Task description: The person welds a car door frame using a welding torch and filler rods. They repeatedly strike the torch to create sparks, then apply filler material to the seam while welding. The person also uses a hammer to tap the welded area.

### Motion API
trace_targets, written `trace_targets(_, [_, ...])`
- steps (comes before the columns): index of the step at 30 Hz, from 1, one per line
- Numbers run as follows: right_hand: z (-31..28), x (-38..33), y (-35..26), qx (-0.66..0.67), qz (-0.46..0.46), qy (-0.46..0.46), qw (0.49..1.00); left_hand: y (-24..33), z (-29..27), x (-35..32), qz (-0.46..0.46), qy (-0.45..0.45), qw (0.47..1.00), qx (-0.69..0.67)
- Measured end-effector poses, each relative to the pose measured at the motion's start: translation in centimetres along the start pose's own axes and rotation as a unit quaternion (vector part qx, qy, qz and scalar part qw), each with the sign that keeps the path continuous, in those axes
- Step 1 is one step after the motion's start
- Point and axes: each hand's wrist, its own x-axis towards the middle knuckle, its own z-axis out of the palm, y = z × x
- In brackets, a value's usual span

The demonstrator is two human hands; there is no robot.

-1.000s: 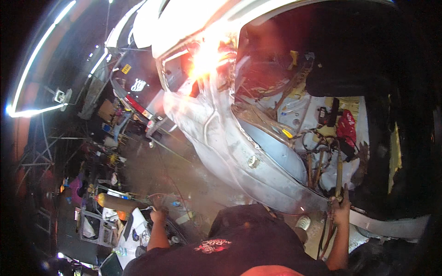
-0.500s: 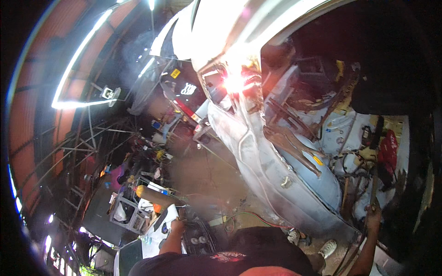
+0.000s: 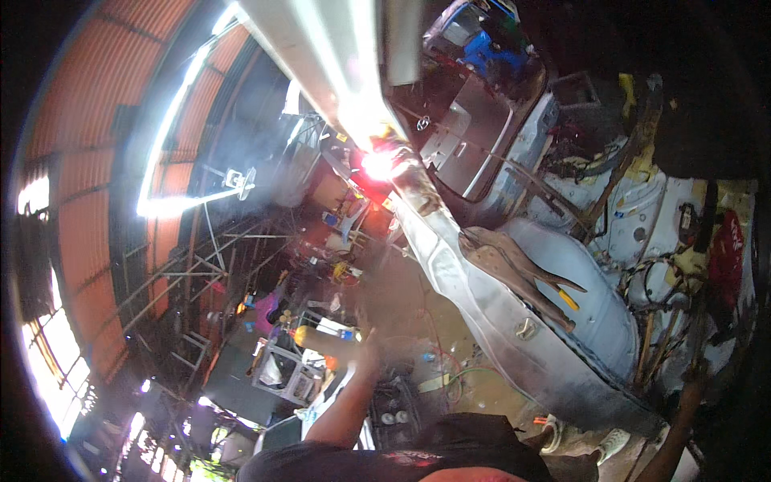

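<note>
My left hand (image 3: 368, 352) is raised in front of me, blurred by motion, so I cannot make out its fingers or whether it holds anything. My right hand (image 3: 695, 377) is up at the dim right side, closed around a thin upright rod (image 3: 700, 321) among loose wires inside the stripped white car body (image 3: 514, 321). The car's bare sill (image 3: 562, 377) runs diagonally between my two hands. A bright glare (image 3: 377, 165) burns at the car's red rear lamp.
A yellow gas cylinder (image 3: 321, 341) lies on a metal cart (image 3: 281, 373) to my left. A dark box with round caps (image 3: 393, 411) sits below my left forearm. A white shoe (image 3: 614, 440) stands on the dirt floor. Steel trusses (image 3: 201, 273) and clutter fill the left.
The view has tipped upward and the car has shifted right. My left hand has risen from the dark box into the air. My right hand has stayed on the rod.
</note>
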Motion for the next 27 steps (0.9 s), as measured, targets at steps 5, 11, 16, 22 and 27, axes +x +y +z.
trace_targets(5, [1.4, -3.0, 4.5, -0.344, -0.125, 0.038, 0.930, 15.5, 11.7, -5.1, 0.031, -0.012, 0.992, -0.119])
trace_targets(11, [4.1, -5.3, 2.9, -0.667, -0.269, 0.056, 0.692, 20.3, 19.7, -7.1, 0.132, 0.070, 0.982, -0.111])
trace_targets(16, [4.2, -5.7, 3.3, -0.633, -0.249, 0.083, 0.728, 20.2, 21.0, -6.0, 0.111, 0.064, 0.965, -0.228])
trace_targets(22, [2.7, -5.9, 3.1, -0.614, -0.207, 0.086, 0.757, 18.2, 20.0, -4.3, 0.234, 0.073, 0.967, 0.068])
trace_targets(27, [2.0, -5.0, 3.2, -0.600, -0.175, 0.069, 0.777, 14.2, 16.2, -1.2, 0.213, -0.046, 0.968, -0.127])
